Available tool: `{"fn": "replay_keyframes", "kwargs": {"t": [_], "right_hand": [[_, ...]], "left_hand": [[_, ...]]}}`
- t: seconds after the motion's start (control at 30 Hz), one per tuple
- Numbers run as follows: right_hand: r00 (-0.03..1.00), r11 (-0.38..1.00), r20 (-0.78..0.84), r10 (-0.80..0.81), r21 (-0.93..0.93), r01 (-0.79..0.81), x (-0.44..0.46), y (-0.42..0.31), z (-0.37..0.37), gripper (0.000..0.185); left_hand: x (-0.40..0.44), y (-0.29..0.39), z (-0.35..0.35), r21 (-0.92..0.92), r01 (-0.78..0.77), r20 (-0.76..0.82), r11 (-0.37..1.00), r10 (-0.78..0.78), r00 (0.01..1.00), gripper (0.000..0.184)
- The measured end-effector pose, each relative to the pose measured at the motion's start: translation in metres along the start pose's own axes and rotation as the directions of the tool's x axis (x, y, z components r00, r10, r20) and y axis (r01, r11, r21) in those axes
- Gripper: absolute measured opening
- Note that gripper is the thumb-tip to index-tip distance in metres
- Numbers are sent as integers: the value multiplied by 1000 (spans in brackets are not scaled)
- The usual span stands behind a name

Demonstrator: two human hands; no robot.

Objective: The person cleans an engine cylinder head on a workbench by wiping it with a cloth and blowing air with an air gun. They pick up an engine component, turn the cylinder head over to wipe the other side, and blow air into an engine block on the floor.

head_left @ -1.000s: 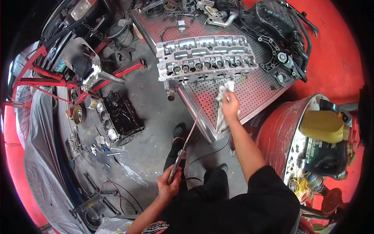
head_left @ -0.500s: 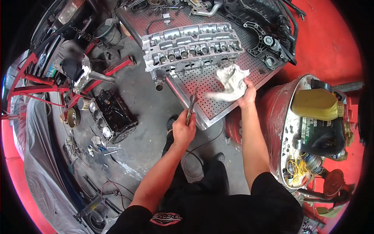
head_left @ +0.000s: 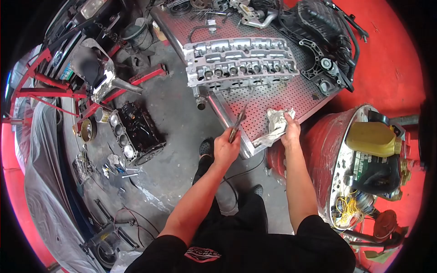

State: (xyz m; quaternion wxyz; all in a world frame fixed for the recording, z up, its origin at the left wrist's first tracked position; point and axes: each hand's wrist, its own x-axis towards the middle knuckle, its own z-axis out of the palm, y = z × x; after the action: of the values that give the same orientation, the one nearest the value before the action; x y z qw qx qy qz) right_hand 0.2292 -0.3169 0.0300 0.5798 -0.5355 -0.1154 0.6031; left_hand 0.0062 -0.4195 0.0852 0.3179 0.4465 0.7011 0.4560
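My left hand [head_left: 227,146] is closed round the handle of a slim metal tool [head_left: 238,122], perhaps an air blow gun, whose thin tip points up over the perforated metal table [head_left: 259,109]. In my right hand [head_left: 291,130] is a crumpled white rag [head_left: 276,125], held just above the table's near corner, with its lower end hanging toward the edge. Beyond both hands a long silver cylinder head [head_left: 241,63] lies across the table. Neither hand touches it.
Black engine parts [head_left: 318,27] and a bracket with a pulley [head_left: 326,63] lie on the table's right. A red drum [head_left: 314,150] holding a yellow jug [head_left: 371,139] stands at right. An engine block [head_left: 139,129] sits on the floor at left, near a red stand [head_left: 136,84].
My left hand has risen with the tool from near my body to the table corner. The rag, earlier against the table, was lifted and spread, then lowered toward the corner and bunched.
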Motion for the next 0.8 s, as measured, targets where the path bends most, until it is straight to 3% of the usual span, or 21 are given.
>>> {"fn": "replay_keyframes", "kwargs": {"t": [0.07,0.1,0.17,0.23,0.3,0.37,0.43,0.5,0.57,0.63,0.7,0.77,0.8], "right_hand": [[967,899,-71,-246,-390,200,1,14,6,24],[968,896,-65,-241,-399,196,7,22,10,24],[791,476,154,-592,-725,497,21,35,15,26],[710,113,440,-550,-802,586,27,36,47,31],[673,-222,666,-322,-744,630,70,52,65,31],[719,-295,665,-199,-741,603,96,53,86,31],[734,-305,640,-227,-763,570,94,55,99,32],[835,-169,520,-183,-853,494,83,52,111,34],[804,-230,561,-197,-824,518,81,58,112,36],[744,-209,583,-327,-812,544,94,70,107,33],[713,-158,588,-382,-801,577,93,73,97,26],[621,-43,670,-407,-693,720,84,62,81,23],[706,-68,691,-152,-720,690,71,52,57,24]], "left_hand": [[6,-7,6,32,-19,9,999,19,1000,17],[7,-7,2,29,-8,2,1000,8,1000,17],[3,0,-7,-42,96,29,994,-95,995,18],[-18,-16,-31,-158,148,91,976,-135,987,16],[-50,-35,-63,-207,244,158,948,-214,964,23],[-85,-50,-100,-89,284,146,955,-269,952,21],[-109,-43,-132,-109,494,160,863,-475,865,20],[-133,-57,-156,-155,517,195,842,-487,852,21],[-137,-55,-163,-196,542,229,817,-500,835,22],[-123,-45,-162,-197,530,236,825,-484,842,22],[-110,-43,-159,-196,539,228,819,-496,838,22],[-99,-38,-159,-198,547,230,814,-503,833,22],[-93,-34,-160,-188,544,233,818,-501,834,22]]}}
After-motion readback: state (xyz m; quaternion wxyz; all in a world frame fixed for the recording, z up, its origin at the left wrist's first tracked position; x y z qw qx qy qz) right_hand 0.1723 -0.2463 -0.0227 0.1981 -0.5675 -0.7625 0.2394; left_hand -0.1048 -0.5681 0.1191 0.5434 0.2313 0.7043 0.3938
